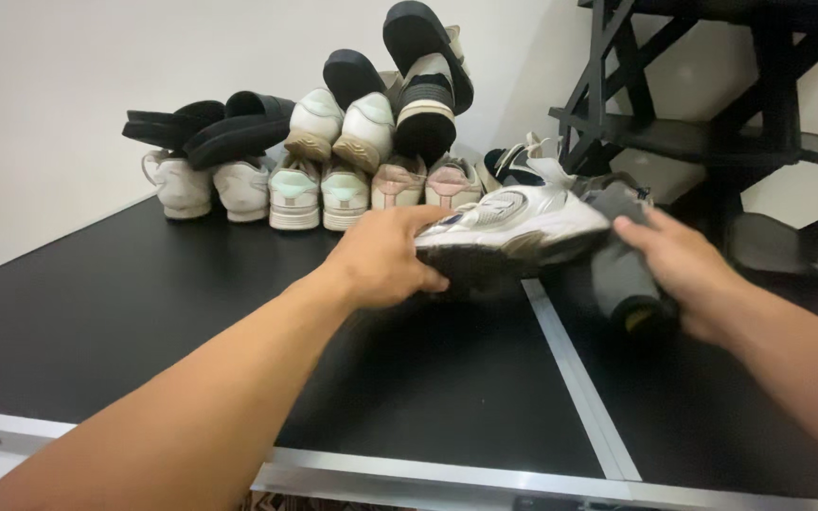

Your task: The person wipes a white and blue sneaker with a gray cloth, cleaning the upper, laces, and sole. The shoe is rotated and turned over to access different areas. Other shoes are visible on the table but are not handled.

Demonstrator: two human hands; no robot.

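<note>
My left hand (385, 260) grips the toe end of a white and grey sneaker (513, 225), holding it just above the black tabletop (144, 312). The sneaker lies on its side with its dark sole facing me. My right hand (679, 265) rests on a grey cloth-like shoe or sock (622, 274) next to the sneaker's heel, fingers spread over it.
A row of pale sneakers (319, 189) lines the back wall, with black sandals (210, 128) and more shoes (400, 85) stacked on top. A black stepped rack (712, 123) stands at the right. A silver seam (575, 378) splits the tabletop, with a metal rim along the front edge.
</note>
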